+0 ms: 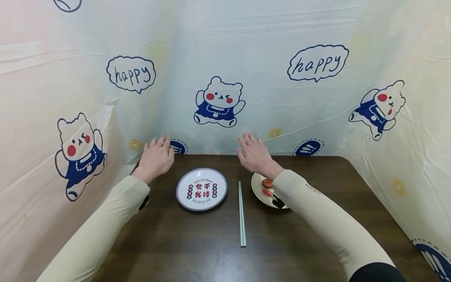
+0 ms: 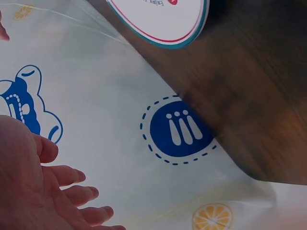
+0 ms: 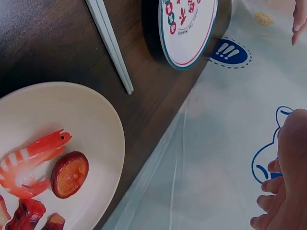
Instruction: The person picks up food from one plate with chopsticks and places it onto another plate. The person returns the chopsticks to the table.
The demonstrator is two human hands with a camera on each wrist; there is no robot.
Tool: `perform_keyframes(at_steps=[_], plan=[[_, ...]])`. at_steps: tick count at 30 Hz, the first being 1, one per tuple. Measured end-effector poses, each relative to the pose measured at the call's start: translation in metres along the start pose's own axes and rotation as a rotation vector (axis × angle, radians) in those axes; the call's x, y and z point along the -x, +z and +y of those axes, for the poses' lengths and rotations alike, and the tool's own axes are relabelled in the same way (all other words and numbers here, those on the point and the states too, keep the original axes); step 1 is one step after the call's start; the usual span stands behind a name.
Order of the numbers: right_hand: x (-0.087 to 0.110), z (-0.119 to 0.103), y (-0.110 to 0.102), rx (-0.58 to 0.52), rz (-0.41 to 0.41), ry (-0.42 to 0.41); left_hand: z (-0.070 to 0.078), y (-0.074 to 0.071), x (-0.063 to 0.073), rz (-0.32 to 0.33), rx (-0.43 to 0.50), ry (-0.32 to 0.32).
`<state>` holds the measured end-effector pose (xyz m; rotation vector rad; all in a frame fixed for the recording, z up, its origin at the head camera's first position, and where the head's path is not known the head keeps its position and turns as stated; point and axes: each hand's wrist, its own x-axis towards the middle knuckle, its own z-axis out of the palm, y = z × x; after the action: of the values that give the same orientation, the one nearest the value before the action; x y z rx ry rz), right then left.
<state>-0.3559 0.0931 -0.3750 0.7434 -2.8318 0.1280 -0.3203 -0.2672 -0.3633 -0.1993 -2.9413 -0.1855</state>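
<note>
My left hand (image 1: pixel 156 158) is held over the far left part of the table, its fingers extended and nothing in its grasp. Nearest to it is a round white plate (image 1: pixel 201 189) with a dark blue rim and printed characters. My right hand (image 1: pixel 256 154) hovers at the table's far edge, fingers extended, also holding nothing. Below its wrist lies a cream plate (image 1: pixel 258 192), partly hidden by the sleeve. In the right wrist view this plate carries a shrimp (image 3: pixel 33 158), a brown mushroom cap (image 3: pixel 70 175) and dark red pieces. Pale green chopsticks (image 1: pixel 241 219) lie between the plates.
The dark brown wooden table (image 1: pixel 197 243) has a rounded far right corner. Behind and beside it hangs a pale curtain (image 1: pixel 260 98) printed with cartoon bears and "happy" bubbles. A dark band (image 1: pixel 143 202) shows under the left wrist.
</note>
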Motion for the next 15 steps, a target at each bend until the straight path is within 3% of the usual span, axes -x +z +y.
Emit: perform_keyframes(at_steps=[15], plan=[[0.002,-0.014,0.008,-0.007,0.001,-0.038,-0.012,0.008,0.012,-0.022,0.013,-0.009]])
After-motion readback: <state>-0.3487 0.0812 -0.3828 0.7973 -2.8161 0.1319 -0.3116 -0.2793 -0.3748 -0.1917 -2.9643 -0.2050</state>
